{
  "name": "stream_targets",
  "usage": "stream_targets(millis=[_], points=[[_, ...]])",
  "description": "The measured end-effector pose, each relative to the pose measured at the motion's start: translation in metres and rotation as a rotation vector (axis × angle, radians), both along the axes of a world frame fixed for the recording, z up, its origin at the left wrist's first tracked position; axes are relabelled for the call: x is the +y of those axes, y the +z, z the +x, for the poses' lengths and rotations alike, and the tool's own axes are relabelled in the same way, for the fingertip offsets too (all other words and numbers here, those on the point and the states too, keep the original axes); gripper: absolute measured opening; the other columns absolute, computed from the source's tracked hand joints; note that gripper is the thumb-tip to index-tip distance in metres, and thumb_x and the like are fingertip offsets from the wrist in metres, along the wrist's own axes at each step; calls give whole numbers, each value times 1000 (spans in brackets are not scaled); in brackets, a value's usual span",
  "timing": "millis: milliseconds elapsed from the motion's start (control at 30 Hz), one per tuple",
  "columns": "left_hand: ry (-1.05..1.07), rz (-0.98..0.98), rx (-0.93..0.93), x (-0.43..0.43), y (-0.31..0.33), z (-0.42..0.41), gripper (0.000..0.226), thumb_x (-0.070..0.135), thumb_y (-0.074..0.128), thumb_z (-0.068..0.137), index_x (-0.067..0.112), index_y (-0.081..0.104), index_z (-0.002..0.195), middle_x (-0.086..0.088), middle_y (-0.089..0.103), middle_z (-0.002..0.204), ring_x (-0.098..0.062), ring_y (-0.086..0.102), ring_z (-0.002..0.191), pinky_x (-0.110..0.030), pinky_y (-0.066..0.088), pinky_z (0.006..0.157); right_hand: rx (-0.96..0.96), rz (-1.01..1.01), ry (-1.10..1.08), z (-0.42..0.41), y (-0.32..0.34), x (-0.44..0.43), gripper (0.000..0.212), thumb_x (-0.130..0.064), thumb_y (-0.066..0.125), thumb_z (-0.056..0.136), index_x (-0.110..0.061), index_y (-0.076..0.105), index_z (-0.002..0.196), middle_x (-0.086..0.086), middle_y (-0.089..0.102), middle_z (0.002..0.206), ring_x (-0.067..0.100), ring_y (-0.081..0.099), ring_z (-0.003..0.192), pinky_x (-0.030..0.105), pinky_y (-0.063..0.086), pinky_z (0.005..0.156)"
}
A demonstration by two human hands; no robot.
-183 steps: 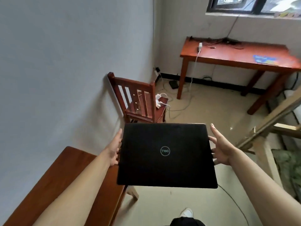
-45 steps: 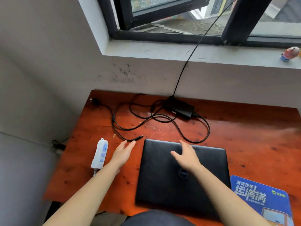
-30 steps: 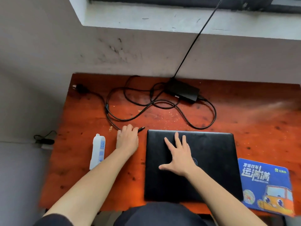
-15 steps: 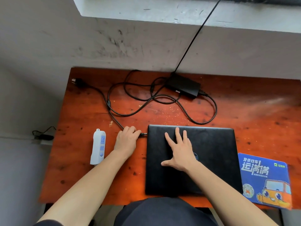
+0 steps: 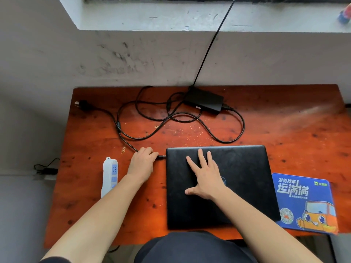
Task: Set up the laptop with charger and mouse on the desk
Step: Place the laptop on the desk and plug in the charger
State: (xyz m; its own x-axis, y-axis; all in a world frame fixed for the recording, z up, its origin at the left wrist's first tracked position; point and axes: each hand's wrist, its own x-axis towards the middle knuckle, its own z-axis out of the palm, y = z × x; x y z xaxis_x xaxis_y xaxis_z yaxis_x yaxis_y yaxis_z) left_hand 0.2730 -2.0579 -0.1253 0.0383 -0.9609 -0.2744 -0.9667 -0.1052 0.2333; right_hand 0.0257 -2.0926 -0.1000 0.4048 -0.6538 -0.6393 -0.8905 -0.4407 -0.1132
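The closed laptop [image 5: 218,185] is lying on the counter [image 5: 91,215]. The left hand [image 5: 141,164] is pinching the plug [image 5: 161,157] at the laptop's left edge; the right hand [image 5: 204,177], open, is bracing the lid. Next: seating the plug squarely.

One head view, looking steeply down from above the desk [image 5: 284,130], close in, facing the wall [image 5: 133,59] and sill [image 5: 171,18]; both forearms enter from the bottom edge.

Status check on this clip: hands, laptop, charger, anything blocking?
Left hand pinching charger plug at closed laptop left edge. Right hand flat on lid. Wall plug loose on desk. Nothing blocking.
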Motion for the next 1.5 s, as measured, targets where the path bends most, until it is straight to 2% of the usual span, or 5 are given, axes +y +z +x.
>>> stream_targets(millis=[367,733,900,1100,1500], points=[[13,-32,96,4,0,4,28,10,57,98,14,69,123,-6,65,112,-24,56,103,-35,47,81,-20,3,-18,0,1,1,125,-77,67,73,-38,-15,158,12,-31,164,42,-24,151,52,2,125],[-19,23,59,5,-2,1,36,11,51,99,22,62,132,-2,59,120,-22,50,109,-32,41,85,-16,16,-23,1,4,0,125,-77,68,73,-39,-15,158,11,-31,164,42,-25,151,52,1,125],[130,20,107,1,0,-3,33,15,53,100,25,64,130,0,60,117,-19,50,106,-32,44,87,-25,30,-32,0,6,0,124,-75,69,74,-39,-15,158,11,-32,164,41,-26,151,52,0,125],[191,13,189,-4,3,-1,31,14,54,100,21,68,127,0,61,113,-19,51,104,-35,47,90,-28,31,-35,1,9,0,123,-74,69,75,-38,-14,159,11,-31,164,41,-25,151,51,0,125],[19,60,121,-13,4,5,37,9,50,100,23,64,131,0,59,117,-20,49,106,-34,46,90,-40,29,-41,0,8,1,123,-73,69,75,-38,-14,159,11,-32,164,41,-26,151,52,0,126]])
